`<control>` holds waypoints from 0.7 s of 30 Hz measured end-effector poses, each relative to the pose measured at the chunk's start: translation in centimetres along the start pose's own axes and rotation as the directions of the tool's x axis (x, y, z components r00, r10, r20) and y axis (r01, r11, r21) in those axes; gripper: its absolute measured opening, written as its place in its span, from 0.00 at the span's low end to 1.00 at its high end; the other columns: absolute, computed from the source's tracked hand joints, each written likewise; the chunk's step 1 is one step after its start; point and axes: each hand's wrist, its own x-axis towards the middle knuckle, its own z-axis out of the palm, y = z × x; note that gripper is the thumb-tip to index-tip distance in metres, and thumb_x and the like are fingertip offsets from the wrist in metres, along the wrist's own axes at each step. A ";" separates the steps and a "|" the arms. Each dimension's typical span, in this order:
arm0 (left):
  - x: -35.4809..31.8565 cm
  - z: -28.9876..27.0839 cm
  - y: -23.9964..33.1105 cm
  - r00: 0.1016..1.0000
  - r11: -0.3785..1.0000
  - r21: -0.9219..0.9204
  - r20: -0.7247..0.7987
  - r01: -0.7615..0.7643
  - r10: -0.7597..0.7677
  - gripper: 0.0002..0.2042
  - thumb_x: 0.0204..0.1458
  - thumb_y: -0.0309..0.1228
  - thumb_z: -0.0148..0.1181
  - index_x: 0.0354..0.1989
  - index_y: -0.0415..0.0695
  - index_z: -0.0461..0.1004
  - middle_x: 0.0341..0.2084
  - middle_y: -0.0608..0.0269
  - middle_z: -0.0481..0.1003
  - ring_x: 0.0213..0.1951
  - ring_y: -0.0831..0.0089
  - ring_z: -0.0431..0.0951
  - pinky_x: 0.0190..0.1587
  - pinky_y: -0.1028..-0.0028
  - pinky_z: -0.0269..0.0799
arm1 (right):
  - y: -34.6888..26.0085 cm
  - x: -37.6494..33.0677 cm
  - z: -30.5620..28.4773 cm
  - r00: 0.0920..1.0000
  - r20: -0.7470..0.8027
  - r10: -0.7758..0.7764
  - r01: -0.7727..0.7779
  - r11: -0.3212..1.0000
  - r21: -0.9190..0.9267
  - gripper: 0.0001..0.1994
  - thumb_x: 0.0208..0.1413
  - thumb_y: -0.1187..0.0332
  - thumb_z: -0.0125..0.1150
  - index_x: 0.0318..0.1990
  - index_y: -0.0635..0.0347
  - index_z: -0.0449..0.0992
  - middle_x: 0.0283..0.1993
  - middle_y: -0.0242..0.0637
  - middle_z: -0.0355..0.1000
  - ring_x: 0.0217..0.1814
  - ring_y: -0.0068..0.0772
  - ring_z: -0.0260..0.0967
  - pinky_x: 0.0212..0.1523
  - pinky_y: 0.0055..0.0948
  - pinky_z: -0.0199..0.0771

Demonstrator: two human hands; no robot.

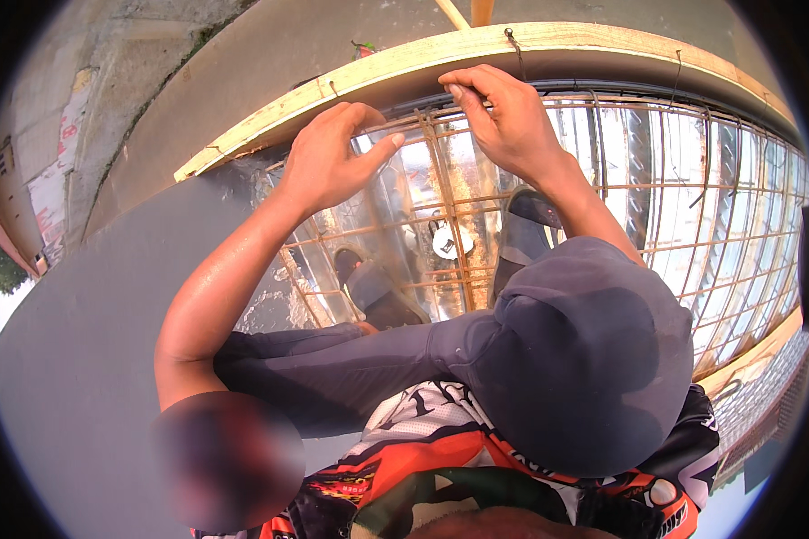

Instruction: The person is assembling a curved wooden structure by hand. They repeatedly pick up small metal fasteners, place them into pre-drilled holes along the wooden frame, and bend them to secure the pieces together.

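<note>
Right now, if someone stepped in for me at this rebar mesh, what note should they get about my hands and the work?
Left hand: fingers spread, resting on the rusty rebar mesh near its upper edge, thumb pointing toward the crossing of bars.
Right hand: fingertips pinched at the top of the mesh, just below the wooden form board; whether it has a grip on a tie wire cannot be told.
Both feet stand on the mesh below the hands.
A few wires stick up along the board. Which crossings are tied cannot be judged, so check the one between the hands first.
</note>
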 end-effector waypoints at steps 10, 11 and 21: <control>-2.5 2.0 -4.5 0.948 0.988 0.076 0.282 0.131 -0.148 0.19 0.75 0.43 0.56 0.53 0.38 0.82 0.35 0.37 0.82 0.43 0.41 0.84 0.49 0.51 0.77 | 1.3 -1.4 6.6 0.906 0.383 0.180 -0.194 0.981 -0.003 0.14 0.70 0.66 0.64 0.57 0.63 0.83 0.51 0.49 0.86 0.53 0.52 0.85 0.56 0.46 0.84; -0.6 0.1 -3.0 0.943 0.974 0.146 0.259 0.175 -0.208 0.17 0.73 0.42 0.58 0.52 0.39 0.83 0.34 0.40 0.83 0.41 0.42 0.85 0.48 0.50 0.77 | 1.6 -1.7 7.5 0.874 0.421 0.243 -0.288 0.956 0.047 0.14 0.70 0.66 0.63 0.56 0.64 0.83 0.50 0.51 0.86 0.54 0.55 0.85 0.57 0.47 0.83; 4.9 -2.0 -4.5 0.932 0.830 0.546 -0.233 -0.111 0.277 0.16 0.62 0.48 0.71 0.38 0.46 0.87 0.32 0.61 0.82 0.35 0.54 0.87 0.40 0.54 0.81 | 2.1 -0.6 14.9 0.952 0.244 0.184 -0.242 0.943 0.231 0.17 0.68 0.70 0.63 0.60 0.68 0.80 0.60 0.52 0.80 0.66 0.52 0.78 0.67 0.43 0.79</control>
